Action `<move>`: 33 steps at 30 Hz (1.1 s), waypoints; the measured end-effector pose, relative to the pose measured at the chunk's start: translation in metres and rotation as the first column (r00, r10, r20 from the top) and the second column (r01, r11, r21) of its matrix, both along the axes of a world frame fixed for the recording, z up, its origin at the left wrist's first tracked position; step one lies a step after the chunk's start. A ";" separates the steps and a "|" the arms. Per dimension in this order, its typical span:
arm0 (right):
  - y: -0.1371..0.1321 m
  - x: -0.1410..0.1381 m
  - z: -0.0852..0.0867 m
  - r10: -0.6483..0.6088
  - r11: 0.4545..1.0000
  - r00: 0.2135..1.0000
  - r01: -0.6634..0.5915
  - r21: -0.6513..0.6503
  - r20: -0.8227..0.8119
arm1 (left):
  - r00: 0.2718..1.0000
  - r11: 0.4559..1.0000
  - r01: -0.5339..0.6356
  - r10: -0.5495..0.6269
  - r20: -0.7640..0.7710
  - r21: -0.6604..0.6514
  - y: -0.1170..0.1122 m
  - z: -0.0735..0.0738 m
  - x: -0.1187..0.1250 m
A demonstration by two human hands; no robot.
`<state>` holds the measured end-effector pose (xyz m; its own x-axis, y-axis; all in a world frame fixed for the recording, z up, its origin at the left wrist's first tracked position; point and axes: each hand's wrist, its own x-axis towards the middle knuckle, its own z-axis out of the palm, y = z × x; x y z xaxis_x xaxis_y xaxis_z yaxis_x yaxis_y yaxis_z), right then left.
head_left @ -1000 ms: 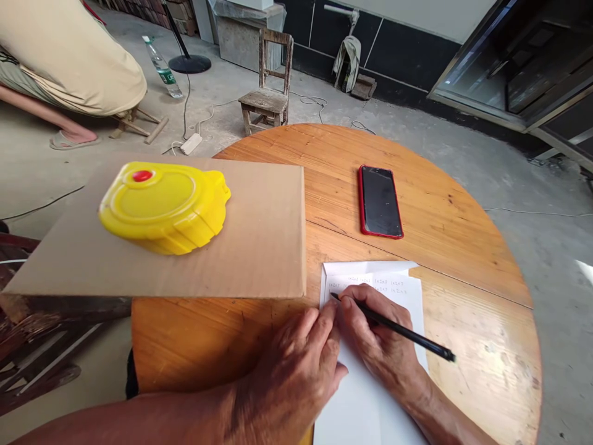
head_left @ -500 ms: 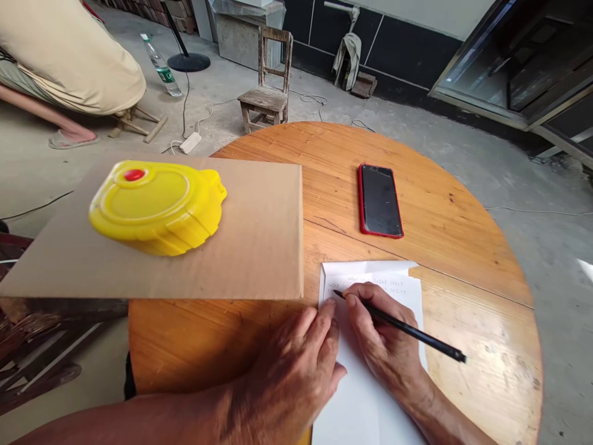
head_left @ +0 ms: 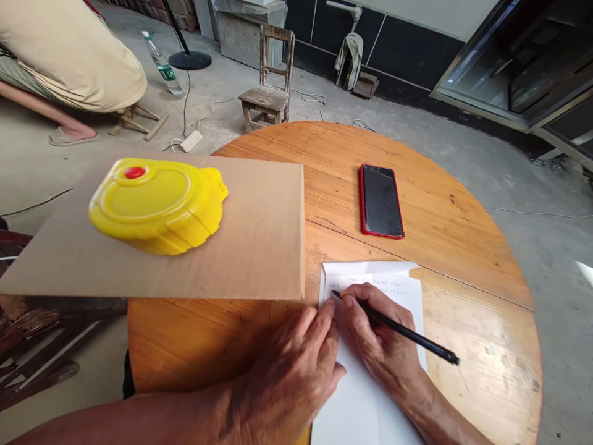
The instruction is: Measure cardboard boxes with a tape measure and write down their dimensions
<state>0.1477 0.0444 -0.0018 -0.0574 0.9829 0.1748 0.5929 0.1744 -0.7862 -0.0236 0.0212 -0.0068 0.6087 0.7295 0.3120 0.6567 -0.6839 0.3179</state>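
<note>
A black pen [head_left: 412,334] is gripped in my right hand [head_left: 386,340], its tip touching a white sheet of paper [head_left: 356,395]. Rows of small handwritten figures run along the top of the sheet, partly covered by my right hand. The sheet's top edge is folded over. My left hand [head_left: 303,358] lies across the paper's left edge with its fingers resting flat, holding nothing.
The round wooden table [head_left: 445,228] bears a red-cased phone [head_left: 382,201] and a cardboard box [head_left: 259,247] with a yellow tape-measure-shaped case [head_left: 157,204] on top. Beyond are a small wooden chair [head_left: 266,99], a water bottle [head_left: 162,65] and a seated person [head_left: 69,62].
The pen's rear end has swung slightly left and down as its tip shifted a little on the paper. My left hand has stayed in place.
</note>
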 end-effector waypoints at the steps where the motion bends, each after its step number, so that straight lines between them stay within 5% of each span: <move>1: 0.000 0.000 0.000 0.004 1.000 1.000 -0.004 0.001 0.002 | 1.000 1.000 -0.003 0.003 0.002 -0.001 0.000 0.000 0.000; 17: 0.001 0.000 0.004 0.010 1.000 1.000 -0.010 -0.005 0.006 | 1.000 1.000 0.009 -0.009 0.001 -0.021 0.001 -0.001 0.001; 25: -0.003 0.007 0.006 -0.131 0.987 0.982 0.117 -0.106 -0.137 | 0.999 0.999 0.031 -0.031 -0.028 -0.011 0.002 0.002 -0.001; 33: 0.001 0.004 0.007 -0.043 0.999 0.999 0.043 0.028 0.000 | 0.999 0.999 0.027 -0.028 -0.031 -0.031 0.002 0.000 -0.002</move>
